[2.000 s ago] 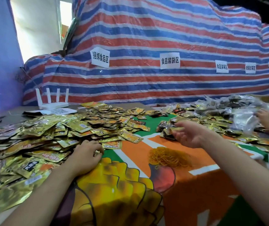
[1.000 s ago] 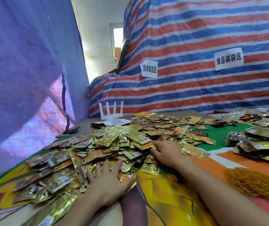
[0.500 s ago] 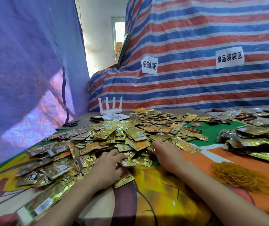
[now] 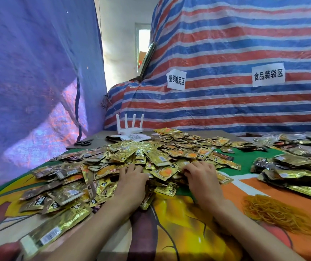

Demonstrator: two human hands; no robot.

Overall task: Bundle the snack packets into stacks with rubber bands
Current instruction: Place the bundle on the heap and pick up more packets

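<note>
Snack packets (image 4: 156, 157) beneath left hand (image 4: 132, 183) and right hand (image 4: 202, 178), palms down, fingers (image 4: 192, 169) curled into the heap, grasp unclear.

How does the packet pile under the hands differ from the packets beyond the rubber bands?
The loose pile is wider, its packets scattered singly; the right-hand packets lie in thick stacks. The left hand and right hand rest on the loose pile; nothing touches the right-hand packets. Both are gold foil.

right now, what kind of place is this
Likely a makeshift food-packing workroom: a heap of loose gold snack packets on the table, a pile of rubber bands nearby, and paper zone signs on the striped tarpaulin behind.
</note>
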